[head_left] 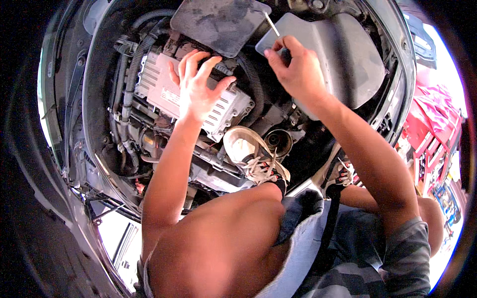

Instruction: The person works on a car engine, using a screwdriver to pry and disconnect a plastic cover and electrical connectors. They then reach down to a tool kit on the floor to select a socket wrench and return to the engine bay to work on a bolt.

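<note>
My left hand (198, 84) is over a silver ribbed metal housing (159, 84) in the engine bay, fingers apart and curved, near the lower edge of a dark flat cover (213, 25). Whether the fingertips touch the housing is unclear. My right hand (295, 69) is closed on a thin pale rod (271, 22), which points up and left above a large grey plastic cover (348, 59). A corrugated black hose (251, 87) runs between my hands.
My shoe (240, 141) rests in the bay beside a round open fitting (278, 142); my other shoe (340, 174) is at the right. Hoses (126, 99) line the left. The bay's rim (405, 99) curves right. Red tool storage (430, 164) stands outside.
</note>
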Demonstrator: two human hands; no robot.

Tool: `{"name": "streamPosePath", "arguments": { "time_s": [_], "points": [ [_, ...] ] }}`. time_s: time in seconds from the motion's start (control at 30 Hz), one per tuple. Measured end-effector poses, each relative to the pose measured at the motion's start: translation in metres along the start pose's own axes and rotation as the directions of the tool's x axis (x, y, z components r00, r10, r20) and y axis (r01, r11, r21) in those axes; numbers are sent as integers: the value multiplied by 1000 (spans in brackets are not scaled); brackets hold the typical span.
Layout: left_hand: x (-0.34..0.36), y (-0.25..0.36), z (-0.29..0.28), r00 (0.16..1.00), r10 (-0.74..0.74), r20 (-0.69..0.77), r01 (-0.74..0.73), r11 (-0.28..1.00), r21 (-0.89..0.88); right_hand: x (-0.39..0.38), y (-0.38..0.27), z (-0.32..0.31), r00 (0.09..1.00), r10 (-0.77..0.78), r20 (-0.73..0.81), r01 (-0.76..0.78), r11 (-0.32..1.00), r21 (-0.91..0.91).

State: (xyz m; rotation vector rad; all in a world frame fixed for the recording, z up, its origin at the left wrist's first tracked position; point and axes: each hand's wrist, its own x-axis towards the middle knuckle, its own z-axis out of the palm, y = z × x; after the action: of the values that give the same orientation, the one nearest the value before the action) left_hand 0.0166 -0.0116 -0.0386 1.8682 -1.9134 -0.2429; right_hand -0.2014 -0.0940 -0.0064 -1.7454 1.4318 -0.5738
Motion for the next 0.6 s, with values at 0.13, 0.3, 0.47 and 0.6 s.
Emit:
{"name": "streamPosePath", "arguments": {
  "time_s": [0.13,0.3,0.47,0.6],
  "points": [
    [4,9,-5,998,-45,-32,48,995,85,9,13,5,994,-104,-16,103,993,-55],
    [11,5,-9,1000,16,17,-18,989,150,6,17,12,988,-153,-29,148,981,-125],
    [5,-1,-3,999,32,-38,-28,995,96,7,17,8,989,-145,-15,143,983,-117],
    [5,1,-7,1000,13,-13,-12,994,108,10,19,3,990,-143,6,143,986,-90]
  ]
}}
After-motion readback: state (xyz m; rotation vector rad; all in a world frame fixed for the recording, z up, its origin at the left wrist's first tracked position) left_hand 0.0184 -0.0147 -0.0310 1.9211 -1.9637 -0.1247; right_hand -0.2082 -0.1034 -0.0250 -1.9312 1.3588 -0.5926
